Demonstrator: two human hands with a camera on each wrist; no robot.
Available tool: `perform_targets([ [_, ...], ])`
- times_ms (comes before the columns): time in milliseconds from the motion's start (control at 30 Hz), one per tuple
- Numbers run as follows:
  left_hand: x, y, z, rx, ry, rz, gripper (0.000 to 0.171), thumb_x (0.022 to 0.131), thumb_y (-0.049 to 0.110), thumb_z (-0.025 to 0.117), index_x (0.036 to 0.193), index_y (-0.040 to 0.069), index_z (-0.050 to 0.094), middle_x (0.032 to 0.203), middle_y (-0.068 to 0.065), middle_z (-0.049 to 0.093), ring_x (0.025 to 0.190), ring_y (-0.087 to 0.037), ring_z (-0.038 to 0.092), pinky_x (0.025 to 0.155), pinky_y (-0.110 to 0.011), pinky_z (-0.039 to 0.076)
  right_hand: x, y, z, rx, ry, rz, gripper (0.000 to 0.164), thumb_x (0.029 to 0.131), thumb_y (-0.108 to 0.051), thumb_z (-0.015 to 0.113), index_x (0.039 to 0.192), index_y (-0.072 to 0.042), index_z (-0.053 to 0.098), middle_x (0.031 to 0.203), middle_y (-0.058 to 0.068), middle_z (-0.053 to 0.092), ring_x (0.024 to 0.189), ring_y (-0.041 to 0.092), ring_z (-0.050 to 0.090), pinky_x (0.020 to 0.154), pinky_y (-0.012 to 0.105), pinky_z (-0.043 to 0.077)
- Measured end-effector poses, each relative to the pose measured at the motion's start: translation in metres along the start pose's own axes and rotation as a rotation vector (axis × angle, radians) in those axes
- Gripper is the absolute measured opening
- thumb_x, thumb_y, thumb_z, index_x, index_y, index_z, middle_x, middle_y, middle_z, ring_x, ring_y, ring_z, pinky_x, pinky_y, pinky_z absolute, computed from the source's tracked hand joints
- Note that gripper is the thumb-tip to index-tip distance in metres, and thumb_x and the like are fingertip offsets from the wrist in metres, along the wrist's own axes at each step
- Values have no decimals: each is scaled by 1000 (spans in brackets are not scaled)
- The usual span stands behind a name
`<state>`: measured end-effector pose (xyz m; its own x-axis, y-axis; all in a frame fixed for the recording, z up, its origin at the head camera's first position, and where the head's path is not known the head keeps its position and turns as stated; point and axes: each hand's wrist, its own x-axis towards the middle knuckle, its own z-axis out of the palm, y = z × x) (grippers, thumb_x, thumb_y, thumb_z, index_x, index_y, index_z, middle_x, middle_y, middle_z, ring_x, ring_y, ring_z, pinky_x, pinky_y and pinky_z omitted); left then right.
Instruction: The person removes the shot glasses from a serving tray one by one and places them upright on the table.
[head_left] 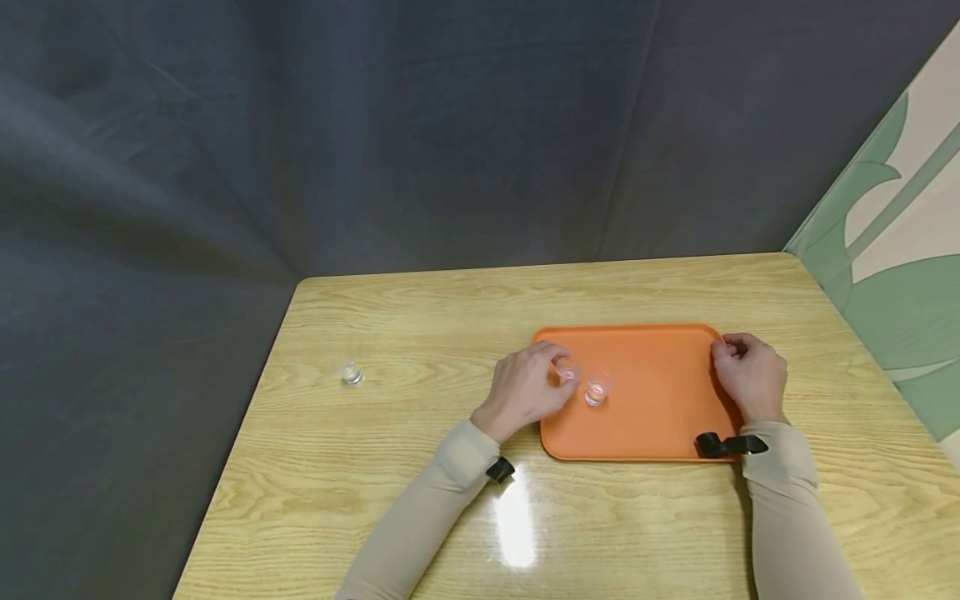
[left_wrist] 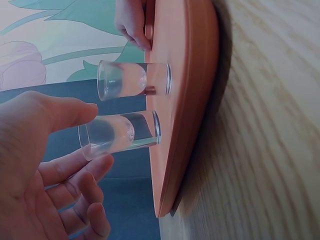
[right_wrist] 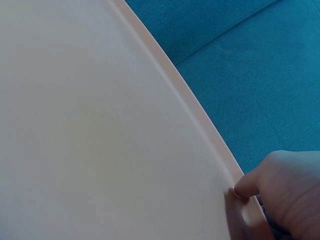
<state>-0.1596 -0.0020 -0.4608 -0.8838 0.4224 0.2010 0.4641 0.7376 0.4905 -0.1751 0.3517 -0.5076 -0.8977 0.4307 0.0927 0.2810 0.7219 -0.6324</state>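
Observation:
A small clear shot glass (left_wrist: 120, 134) is between the thumb and fingers of my left hand (head_left: 528, 385), which pinches it near the rim. It is over the left end of an orange tray (head_left: 652, 400), slightly tilted; whether its base touches the tray I cannot tell. Close beside it on the tray stands a second shot glass (head_left: 596, 390), upright. My right hand (head_left: 752, 375) grips the tray's right rim, with the thumb (right_wrist: 246, 186) over the edge; its other fingers are mostly hidden in the right wrist view.
A third small clear glass (head_left: 351, 372) stands on the wooden table (head_left: 405, 333), far to the left of the tray. Dark cloth (head_left: 465, 133) hangs behind and left of the table. A wall with a leaf pattern (head_left: 915, 275) is on the right.

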Motion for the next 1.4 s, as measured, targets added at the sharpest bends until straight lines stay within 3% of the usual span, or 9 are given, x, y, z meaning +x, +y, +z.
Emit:
perform_targets([
  [367,-8,-9,-10,-48,23,0,39,98,44,69,126,18,76,124,4,76,77,-9,64,64,-22,48,2,2,2,-3,10,-6,42,105,-30,57,121,6,73,100,23,71,86,31,58,73,34,39],
  [700,-17,-23,-16,-81,44,-17,39,98,44,66,125,18,77,129,1,76,71,-10,62,66,-26,52,0,1,1,4,7,2,43,105,-30,56,121,6,73,101,23,71,87,31,58,72,32,39],
  [867,-21,-31,-21,-99,52,-26,43,98,44,68,129,15,76,131,0,75,90,-18,73,72,-30,56,0,1,0,8,12,-6,42,105,-29,56,121,7,73,102,24,71,88,32,59,72,32,38],
  [967,-24,-37,-26,-114,63,-26,42,98,43,71,129,15,76,127,0,77,85,-16,71,67,-28,52,0,1,0,9,10,-5,42,105,-29,56,122,7,72,103,24,71,89,33,59,72,32,38],
  [1100,-28,-44,-32,-128,76,-41,42,96,42,75,128,15,76,117,2,77,59,-10,54,58,-26,44,0,1,0,10,5,4,43,105,-29,56,122,7,72,103,23,70,91,32,59,73,32,38],
  [1233,-33,-53,-37,-142,73,-87,43,96,44,76,129,16,76,112,5,75,61,-5,51,58,-26,44,0,1,0,10,5,5,43,105,-30,56,122,6,72,102,23,70,91,32,59,73,32,37],
  [1400,-41,-65,-43,-153,81,-134,44,96,44,76,130,16,76,115,4,75,65,-7,55,58,-27,45,0,1,0,5,12,-4,42,105,-29,56,121,6,73,101,23,71,90,32,58,73,32,38],
])
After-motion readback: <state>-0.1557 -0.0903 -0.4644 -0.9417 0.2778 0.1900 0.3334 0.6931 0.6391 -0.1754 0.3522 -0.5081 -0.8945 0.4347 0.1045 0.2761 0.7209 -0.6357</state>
